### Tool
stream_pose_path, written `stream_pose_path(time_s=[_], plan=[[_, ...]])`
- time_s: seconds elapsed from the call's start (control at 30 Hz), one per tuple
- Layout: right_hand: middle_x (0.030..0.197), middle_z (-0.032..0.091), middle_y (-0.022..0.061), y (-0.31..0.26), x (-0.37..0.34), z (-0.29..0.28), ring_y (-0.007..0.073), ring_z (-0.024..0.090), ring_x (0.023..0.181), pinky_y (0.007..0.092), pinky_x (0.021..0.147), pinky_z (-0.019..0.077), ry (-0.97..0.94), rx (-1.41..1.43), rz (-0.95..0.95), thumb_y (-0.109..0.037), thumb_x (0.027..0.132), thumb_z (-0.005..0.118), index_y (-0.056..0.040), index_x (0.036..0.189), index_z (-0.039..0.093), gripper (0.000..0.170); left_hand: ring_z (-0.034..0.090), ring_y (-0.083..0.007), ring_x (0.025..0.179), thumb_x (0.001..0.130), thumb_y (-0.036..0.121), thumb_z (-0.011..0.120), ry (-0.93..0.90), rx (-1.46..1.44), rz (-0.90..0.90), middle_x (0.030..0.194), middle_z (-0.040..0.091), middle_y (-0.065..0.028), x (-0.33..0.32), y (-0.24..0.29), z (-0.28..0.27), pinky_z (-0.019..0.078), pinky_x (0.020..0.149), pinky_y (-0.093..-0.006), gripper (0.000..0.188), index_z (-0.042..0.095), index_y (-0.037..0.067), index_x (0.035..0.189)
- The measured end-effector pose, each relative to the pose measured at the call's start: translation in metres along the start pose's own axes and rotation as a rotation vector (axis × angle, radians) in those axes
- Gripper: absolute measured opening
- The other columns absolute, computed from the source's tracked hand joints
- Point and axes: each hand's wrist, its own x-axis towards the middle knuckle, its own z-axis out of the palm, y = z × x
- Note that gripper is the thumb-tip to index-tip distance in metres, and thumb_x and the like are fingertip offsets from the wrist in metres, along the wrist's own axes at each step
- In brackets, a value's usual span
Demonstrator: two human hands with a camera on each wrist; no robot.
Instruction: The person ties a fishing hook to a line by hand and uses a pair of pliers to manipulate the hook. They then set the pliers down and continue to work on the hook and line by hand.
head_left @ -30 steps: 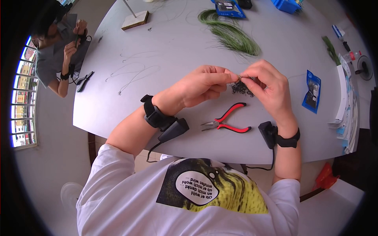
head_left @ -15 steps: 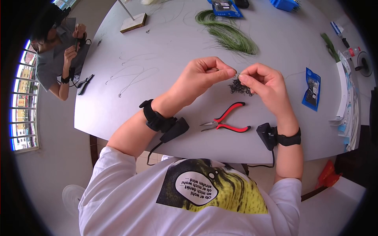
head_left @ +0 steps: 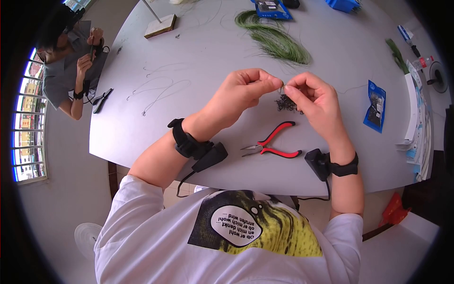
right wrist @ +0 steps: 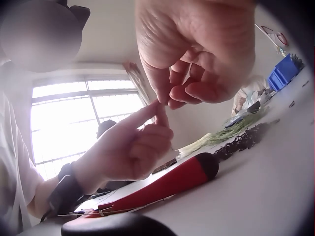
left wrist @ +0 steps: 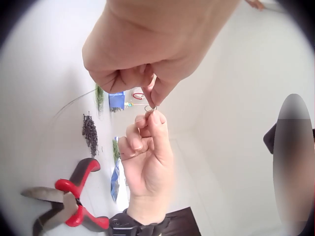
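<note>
Fingertip to fingertip above the table, my two hands work on a small fish hook [left wrist: 146,108] with thin line, mostly covered by the fingers. My left hand [head_left: 250,92] pinches the hook between thumb and forefinger. Thumb and forefinger of my right hand [head_left: 319,102] pinch the fishing line beside it; I cannot tell exactly how line and hook meet. Just below the fingertips lies a heap of small black hooks [head_left: 287,104]. Nearer me are pliers [head_left: 279,154] with red and black handles, lying with spread jaws.
A bundle of green line [head_left: 279,42] lies farther back, near a blue packet [head_left: 274,10]. Another blue packet [head_left: 375,106] is at the right. Lines with hooks [head_left: 158,92] lie at the left, before a wooden block [head_left: 161,27]. Another person [head_left: 71,61] sits at the far left.
Both hands have shifted slightly away from me and stay fingertip to fingertip. A small gap between the fingertips half a second ago has narrowed. The pliers and heap have not moved.
</note>
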Motion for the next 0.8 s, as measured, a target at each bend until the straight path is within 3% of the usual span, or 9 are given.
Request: stream_pose_path(time_s=[0.1,0.3,0.43,0.63,0.7,0.8], plan=[[0.07,0.058,-0.0054,-0.004,0.0,-0.006,0.0016,0.048,0.059,0.0181,0.054,0.0384,0.04,0.065,0.032,-0.013,0.088,0.069,-0.0048,0.085,0.065,0.01,0.029,-0.0017,0.056,0.096,0.023,0.062,-0.044,-0.162,-0.082,0.069,0.045,0.009,0.0,0.0,-0.004,0.0236,0.049,-0.0183,0.018,0.066,0.006,0.099],[0.07,0.058,-0.0052,-0.004,-0.001,0.001,0.0025,0.049,0.06,0.0194,0.055,0.039,-0.069,0.138,0.107,-0.014,0.088,0.07,-0.0053,0.084,0.065,0.011,0.027,-0.002,0.055,0.096,0.022,0.061,-0.007,-0.155,-0.089,0.068,0.043,0.0094,0.001,-0.001,0.0,0.0239,0.049,-0.0192,0.018,0.065,0.005,0.101],[0.071,0.059,-0.0043,0.001,-0.001,0.005,0.0029,0.05,0.061,0.0196,0.057,0.0401,-0.062,0.102,0.047,-0.013,0.088,0.07,-0.0042,0.083,0.065,0.011,0.027,-0.0017,0.055,0.096,0.021,0.061,0.003,-0.09,-0.053,0.068,0.042,0.0094,0.001,-0.005,0.002,0.0237,0.049,-0.0193,0.018,0.065,0.004,0.102],[0.073,0.062,-0.001,0.004,-0.001,0.003,0.005,0.052,0.061,0.0216,0.055,0.0417,0.004,-0.025,-0.041,-0.009,0.087,0.068,-0.0023,0.081,0.063,0.011,0.031,-0.0013,0.058,0.097,0.024,0.059,-0.052,-0.132,-0.142,0.071,0.053,0.0074,-0.002,0.004,0.0,0.0246,0.05,-0.0178,0.025,0.067,0.003,0.107],[0.074,0.063,0.0014,0.003,-0.001,0.003,0.0068,0.054,0.06,0.0231,0.054,0.0427,0.055,-0.169,-0.122,-0.008,0.086,0.068,-0.0014,0.08,0.062,0.01,0.034,-0.001,0.06,0.097,0.027,0.06,0.011,0.078,-0.042,0.076,0.059,0.006,-0.002,0.004,0.003,0.0258,0.051,-0.0176,0.028,0.069,0.003,0.106],[0.075,0.063,0.0031,0.0,-0.001,0.004,0.0089,0.055,0.06,0.0241,0.053,0.0434,0.078,-0.254,-0.183,-0.007,0.084,0.068,-0.0013,0.08,0.061,0.01,0.035,-0.0007,0.061,0.095,0.03,0.062,0.056,0.168,0.031,0.078,0.062,0.0057,-0.002,0.002,0.004,0.027,0.052,-0.0183,0.029,0.071,0.004,0.101]])
